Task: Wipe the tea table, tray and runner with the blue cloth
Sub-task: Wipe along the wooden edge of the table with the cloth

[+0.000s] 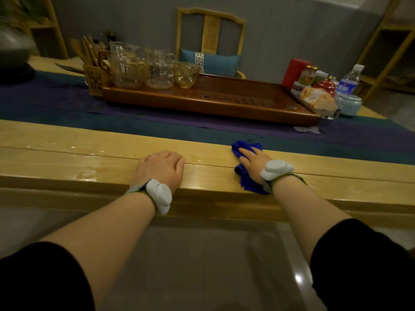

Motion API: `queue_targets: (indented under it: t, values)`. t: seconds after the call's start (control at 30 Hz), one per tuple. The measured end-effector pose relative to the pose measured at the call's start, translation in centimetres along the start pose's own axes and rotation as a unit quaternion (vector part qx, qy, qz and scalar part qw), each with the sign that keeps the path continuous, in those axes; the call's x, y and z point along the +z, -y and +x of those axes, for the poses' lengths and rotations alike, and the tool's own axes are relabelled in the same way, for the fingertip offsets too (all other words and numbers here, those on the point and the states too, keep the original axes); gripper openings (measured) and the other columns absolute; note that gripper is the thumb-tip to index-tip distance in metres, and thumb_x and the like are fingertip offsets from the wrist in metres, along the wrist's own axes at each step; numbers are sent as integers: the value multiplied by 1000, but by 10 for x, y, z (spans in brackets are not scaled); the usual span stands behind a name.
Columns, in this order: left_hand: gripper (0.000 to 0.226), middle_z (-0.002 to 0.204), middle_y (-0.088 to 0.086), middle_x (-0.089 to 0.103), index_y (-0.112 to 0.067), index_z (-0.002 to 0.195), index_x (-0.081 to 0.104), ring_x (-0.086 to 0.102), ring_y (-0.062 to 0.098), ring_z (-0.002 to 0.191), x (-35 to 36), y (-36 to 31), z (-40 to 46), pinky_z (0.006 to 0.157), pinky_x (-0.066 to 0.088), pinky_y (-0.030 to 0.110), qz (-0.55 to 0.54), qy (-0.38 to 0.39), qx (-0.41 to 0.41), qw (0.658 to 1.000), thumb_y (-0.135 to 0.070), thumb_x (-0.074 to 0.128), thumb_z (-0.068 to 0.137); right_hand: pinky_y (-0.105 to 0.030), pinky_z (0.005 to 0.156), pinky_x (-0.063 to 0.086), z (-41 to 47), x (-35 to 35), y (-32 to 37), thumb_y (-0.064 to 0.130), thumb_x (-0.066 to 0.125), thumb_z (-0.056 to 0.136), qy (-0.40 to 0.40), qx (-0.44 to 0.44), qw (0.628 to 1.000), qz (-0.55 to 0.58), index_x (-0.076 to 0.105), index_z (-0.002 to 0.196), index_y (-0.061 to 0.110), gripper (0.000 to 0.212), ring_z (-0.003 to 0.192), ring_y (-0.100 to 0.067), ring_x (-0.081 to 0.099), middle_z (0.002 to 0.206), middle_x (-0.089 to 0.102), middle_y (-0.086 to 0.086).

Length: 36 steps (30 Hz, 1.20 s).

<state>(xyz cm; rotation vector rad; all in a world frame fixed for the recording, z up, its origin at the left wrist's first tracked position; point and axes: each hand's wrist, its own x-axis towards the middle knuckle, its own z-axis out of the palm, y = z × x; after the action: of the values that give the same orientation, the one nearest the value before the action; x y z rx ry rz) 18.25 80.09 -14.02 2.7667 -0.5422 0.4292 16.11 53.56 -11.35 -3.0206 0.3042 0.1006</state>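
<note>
From the head camera, a long pale yellow wooden tea table (89, 162) runs left to right across the view, its near edge glossy with wet streaks on the left part, and a grey tiled floor shows below it. Behind the table stand a yellow-framed wooden chair (211, 34) with a teal cushion (208, 62), a grey wall, and open yellow shelving at both far corners. A dark blue and purple fabric runner (56, 102) lies lengthwise along the middle of the table, its long axis left to right. On the runner sits a long rectangular reddish-brown wooden tray (224, 102), its long axis also along the table though slanting nearer toward the right; clear glass pitchers and cups (155, 68) crowd its far left end, with a yellow wooden holder of tea tools (95, 79) just beside that end. At the tray's right end cluster a red box, small jars, a packet and a plastic water bottle (349, 83). The crumpled bright blue cloth (247, 167) lies on the bare wood near the runner's near edge, right of centre, reaching from there back over the table's near lip. The right hand (252, 161) presses flat on the cloth with straight fingers pointing far-left. The left hand (160, 167) rests palm down on bare wood, well apart from it, fingers relaxed and holding nothing. Both wrists carry pale grey band devices.
</note>
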Motion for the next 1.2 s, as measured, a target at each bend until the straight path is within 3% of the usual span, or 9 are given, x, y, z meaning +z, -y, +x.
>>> queue_targets:
  t: [0.07, 0.2, 0.4, 0.6, 0.7, 0.9, 1.03, 1.13, 1.2]
  values:
    - [39, 117, -7, 59, -30, 118, 53, 54, 15, 104, 0, 0, 0, 91, 42, 33, 3, -5, 3, 1000, -44, 24, 97, -39, 118, 11, -3, 0, 7, 30, 26, 102, 6, 11, 1000, 4, 14, 151, 19, 52, 145, -29, 8, 159, 7, -6]
    - [39, 119, -7, 59, -29, 120, 53, 54, 15, 107, 0, 0, -1, 93, 40, 33, 12, -8, 5, 1000, -42, 24, 97, -40, 114, 16, -20, 12, 40, 37, 32, 100, -41, -76, 996, 31, 27, 147, 25, 49, 142, -28, 18, 156, 21, -5]
    - [40, 124, -6, 57, -27, 125, 51, 52, 15, 112, 0, 0, -2, 97, 39, 34, 20, 2, -7, 1000, -40, 26, 98, -36, 112, 19, -52, 20, 56, 43, 27, 101, -18, -188, 982, 30, 23, 147, 37, 46, 140, -23, 21, 155, 22, 4]
    - [38, 118, -5, 59, -27, 120, 53, 54, 16, 106, 0, 0, -4, 93, 42, 34, 9, -11, 6, 1000, -40, 26, 98, -35, 113, 19, -44, 9, -3, 43, 29, 100, -22, -47, 997, 55, 25, 147, 34, 48, 140, -25, 24, 155, 23, 1]
    - [38, 117, -6, 60, -27, 118, 53, 55, 15, 105, 1, 1, -2, 92, 42, 34, 15, -14, 7, 1000, -41, 25, 97, -35, 113, 18, -46, 13, 4, 45, 27, 100, -48, 4, 998, 40, 25, 148, 31, 49, 140, -26, 24, 154, 24, -2]
    - [39, 115, -7, 60, -28, 118, 52, 55, 14, 103, 5, 3, -3, 90, 42, 32, 22, -16, 9, 1000, -42, 23, 97, -37, 114, 16, -76, 33, 54, 45, 27, 100, -99, -87, 991, 34, 29, 145, 34, 47, 142, -23, 20, 153, 27, 3]
    - [40, 115, -7, 60, -29, 118, 53, 55, 14, 103, 7, 4, -1, 90, 43, 33, 19, -22, 10, 1000, -42, 22, 96, -35, 112, 22, -77, 26, 33, 48, 32, 98, -80, -118, 988, 61, 34, 142, 39, 45, 139, -20, 25, 152, 26, 7]
    - [39, 115, -7, 61, -28, 117, 54, 56, 15, 103, 7, 4, -2, 90, 44, 33, 18, -30, 10, 999, -42, 23, 97, -36, 112, 21, -63, 15, 1, 53, 42, 93, -101, -24, 991, 83, 45, 135, 40, 44, 137, -24, 23, 153, 14, 7]
    - [39, 115, -6, 61, -28, 117, 54, 56, 16, 103, 7, 4, -2, 90, 44, 33, 18, -31, 9, 999, -41, 24, 97, -38, 110, 23, -54, 7, -10, 55, 42, 92, -98, 42, 992, 64, 47, 134, 36, 46, 132, -27, 25, 150, 19, 3]
